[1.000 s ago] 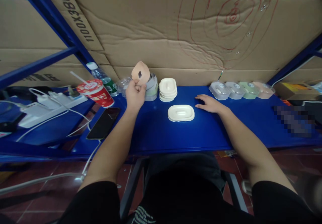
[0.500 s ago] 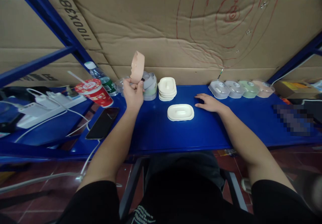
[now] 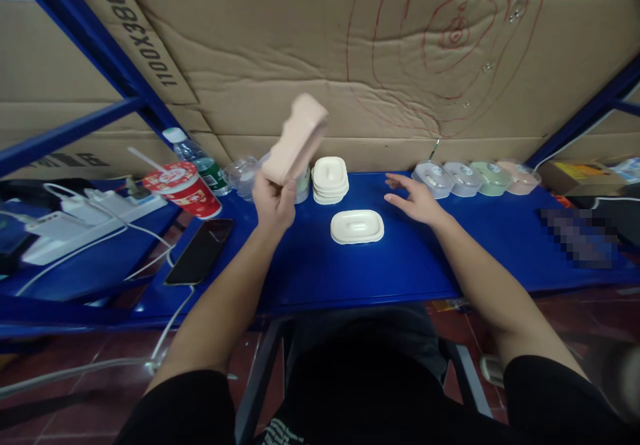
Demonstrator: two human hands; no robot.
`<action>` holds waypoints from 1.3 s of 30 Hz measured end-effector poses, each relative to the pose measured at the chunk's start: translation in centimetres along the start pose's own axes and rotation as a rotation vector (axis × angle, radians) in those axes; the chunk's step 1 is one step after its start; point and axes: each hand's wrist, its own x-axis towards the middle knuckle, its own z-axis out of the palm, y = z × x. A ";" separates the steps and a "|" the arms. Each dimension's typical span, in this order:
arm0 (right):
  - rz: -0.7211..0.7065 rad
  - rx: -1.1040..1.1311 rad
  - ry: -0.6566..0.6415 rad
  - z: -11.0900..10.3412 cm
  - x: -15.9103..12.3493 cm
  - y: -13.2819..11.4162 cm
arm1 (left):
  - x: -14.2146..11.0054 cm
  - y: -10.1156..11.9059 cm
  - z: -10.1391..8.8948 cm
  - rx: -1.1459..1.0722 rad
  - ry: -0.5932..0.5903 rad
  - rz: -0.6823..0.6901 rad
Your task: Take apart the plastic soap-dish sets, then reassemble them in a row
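Observation:
My left hand (image 3: pixel 273 200) is closed on a peach-pink soap-dish piece (image 3: pixel 296 140) and holds it tilted above the blue table (image 3: pixel 410 258). Behind it stands a stack of grey and green pieces (image 3: pixel 302 185), mostly hidden. A stack of cream trays (image 3: pixel 330 178) sits just to the right of that. A single cream tray (image 3: pixel 357 226) lies flat in front of the stack. My right hand (image 3: pixel 413 200) hovers open just above the table, fingers spread, to the right of the single tray.
A row of finished soap boxes (image 3: pixel 475 177), grey, green and pink, lines the back right. A red paper cup (image 3: pixel 183 188), a water bottle (image 3: pixel 197 156), a black phone (image 3: pixel 199 250) and a white power strip (image 3: pixel 65 222) with cables lie left. A cardboard wall (image 3: pixel 350 58) backs the table.
My left hand lifted the pink piece up and to the right, turning it. My right hand rose off the table and spread its fingers.

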 end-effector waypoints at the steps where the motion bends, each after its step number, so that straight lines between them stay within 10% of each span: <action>1: -0.007 0.067 0.041 0.0 -0.1 -0.9 | -0.7 0.6 0.2 -0.006 -0.076 0.032; 8: 0.012 0.089 0.019 -0.5 -0.8 -5.2 | -2.8 4.9 1.4 0.181 -0.590 -0.047; 14: 0.300 0.179 -0.456 -0.8 -0.5 -4.6 | -2.3 4.4 1.5 0.430 -0.846 -0.175; 18: 0.339 0.051 -0.683 -0.3 -0.3 -4.2 | -2.9 3.1 2.3 0.574 -0.985 -0.205; 24: 0.285 -0.155 -0.668 0.4 -0.2 -4.4 | -3.3 2.2 2.7 0.599 -1.033 -0.127; 27: 0.267 -0.117 -0.641 0.2 -0.2 -4.1 | -1.9 2.2 1.6 0.468 -0.898 -0.064; 33: 0.273 -0.112 -0.624 0.2 -0.2 -3.4 | 3.2 -0.2 -3.5 0.341 0.198 -0.021; 39: 0.256 -0.118 -0.605 0.2 -0.2 -3.3 | 5.9 -4.7 -7.2 0.669 0.037 -0.365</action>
